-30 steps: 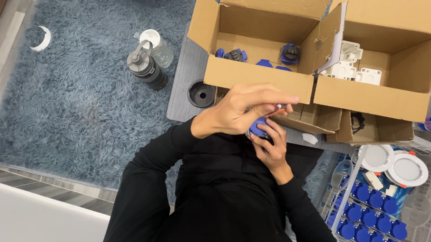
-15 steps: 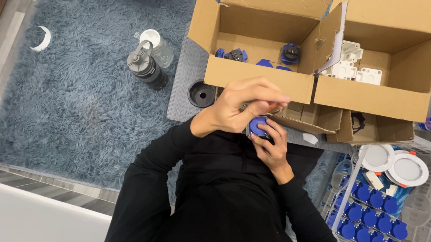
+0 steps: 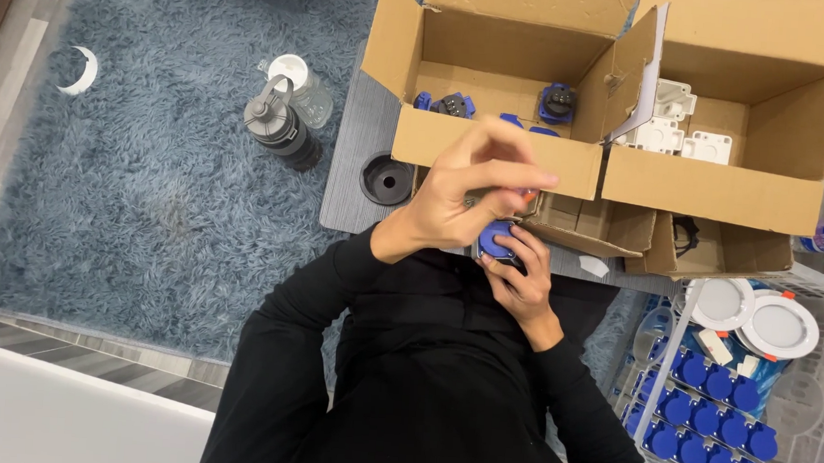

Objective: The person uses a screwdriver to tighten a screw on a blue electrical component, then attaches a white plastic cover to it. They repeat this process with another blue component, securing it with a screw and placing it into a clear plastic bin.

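Blue socket [image 3: 497,239] gripped in right hand [image 3: 521,284], under left hand [image 3: 467,192].

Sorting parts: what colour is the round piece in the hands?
Blue round piece, held by the right hand; head view.

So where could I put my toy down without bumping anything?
The blue rug is bare left of the dark bottle and below it. The grey table has a small free strip above the black ring. It is crowded by the cardboard boxes, both hands, and the crate of blue parts.
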